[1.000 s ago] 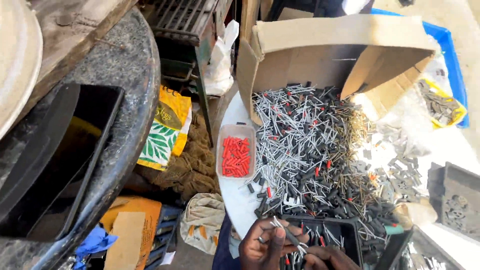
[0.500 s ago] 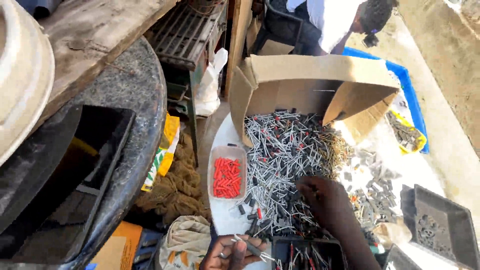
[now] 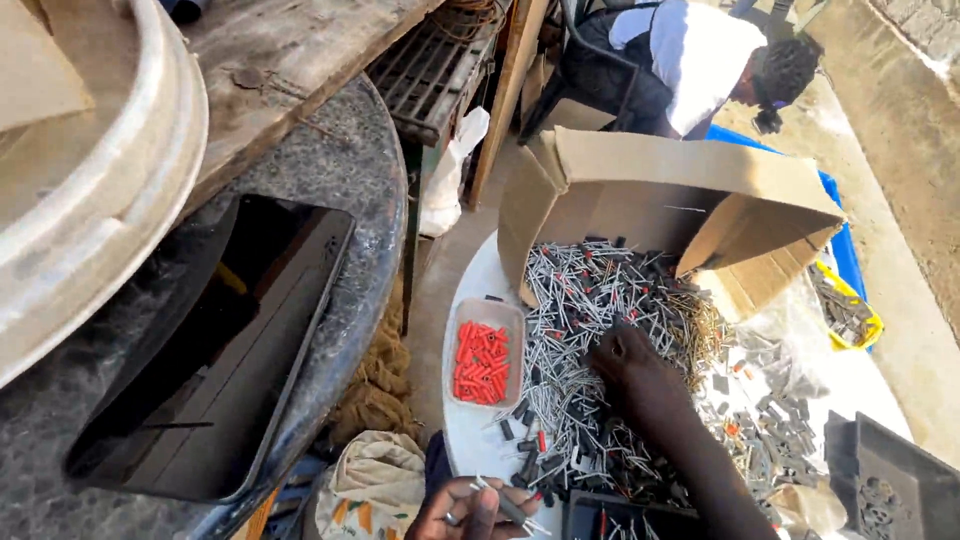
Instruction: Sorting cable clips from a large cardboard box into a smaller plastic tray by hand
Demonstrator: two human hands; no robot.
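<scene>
The right hand point(image 3: 625, 352) is reaching into the pile of pins point(image 3: 590, 300) on the white tabletop point(image 3: 465, 430), fingers curling down on them. The left hand point(image 3: 470, 508) is near the bottom edge, pinching a few pins point(image 3: 510, 505). A tray of red plugs point(image 3: 482, 362) is sitting just beside the pile. A box point(image 3: 660, 200) is lying open behind it. Another person point(image 3: 700, 60) is bending over farther back.

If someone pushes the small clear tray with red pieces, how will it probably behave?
The small clear tray looks thin and shallow, so it is probably light and would slide easily on the smooth white table. Its loose red pieces might shift or spill if it tips.
</scene>
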